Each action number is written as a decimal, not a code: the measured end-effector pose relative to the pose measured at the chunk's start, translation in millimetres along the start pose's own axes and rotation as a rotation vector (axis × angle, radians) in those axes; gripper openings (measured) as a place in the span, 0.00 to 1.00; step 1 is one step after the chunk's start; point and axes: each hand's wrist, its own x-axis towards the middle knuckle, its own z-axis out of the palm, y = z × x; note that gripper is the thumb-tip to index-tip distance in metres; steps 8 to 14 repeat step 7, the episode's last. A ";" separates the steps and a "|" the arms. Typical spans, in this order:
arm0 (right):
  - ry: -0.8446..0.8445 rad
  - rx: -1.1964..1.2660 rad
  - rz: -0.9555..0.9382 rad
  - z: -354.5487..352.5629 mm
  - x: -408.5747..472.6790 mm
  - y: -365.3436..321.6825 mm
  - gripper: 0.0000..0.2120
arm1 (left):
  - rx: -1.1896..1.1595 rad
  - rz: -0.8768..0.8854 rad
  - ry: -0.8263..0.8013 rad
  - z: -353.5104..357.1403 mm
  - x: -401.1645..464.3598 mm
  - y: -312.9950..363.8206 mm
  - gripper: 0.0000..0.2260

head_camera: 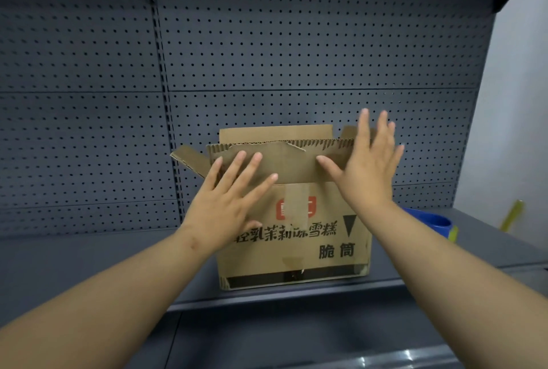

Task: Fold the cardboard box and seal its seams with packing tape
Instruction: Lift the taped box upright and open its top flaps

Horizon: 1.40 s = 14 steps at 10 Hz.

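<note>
Box is stood on a grey shelf, its top flaps unsealed. Left hand and right hand are spread flat against the front flap, nothing gripped.

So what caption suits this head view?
Open left hand and right hand press flaps of a brown cardboard box.

Your left hand covers the start of the black print on the cardboard box; the first characters cannot be read. Your right hand hides the box's upper right corner and most of the right flap. The box interior is out of sight behind the front flap. At right of frame, your forearm cuts off the blue roll. The yellow object near the right edge is too blurred to identify.
</note>
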 end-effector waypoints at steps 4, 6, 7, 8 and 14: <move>-0.070 0.103 0.112 16.8 18.4 10.5 0.36 | 0.048 -0.103 -0.083 16.2 4.5 0.6 0.47; -0.159 0.090 0.055 7.4 20.5 18.6 0.33 | 0.007 -0.134 -0.050 5.0 0.1 11.8 0.39; -0.178 0.095 0.005 -5.4 14.6 22.9 0.32 | -0.055 -0.175 -0.078 -11.1 -6.8 23.7 0.36; -0.178 0.095 0.005 -5.4 14.6 22.9 0.32 | -0.055 -0.175 -0.078 -11.1 -6.8 23.7 0.36; -0.178 0.095 0.005 -5.4 14.6 22.9 0.32 | -0.055 -0.175 -0.078 -11.1 -6.8 23.7 0.36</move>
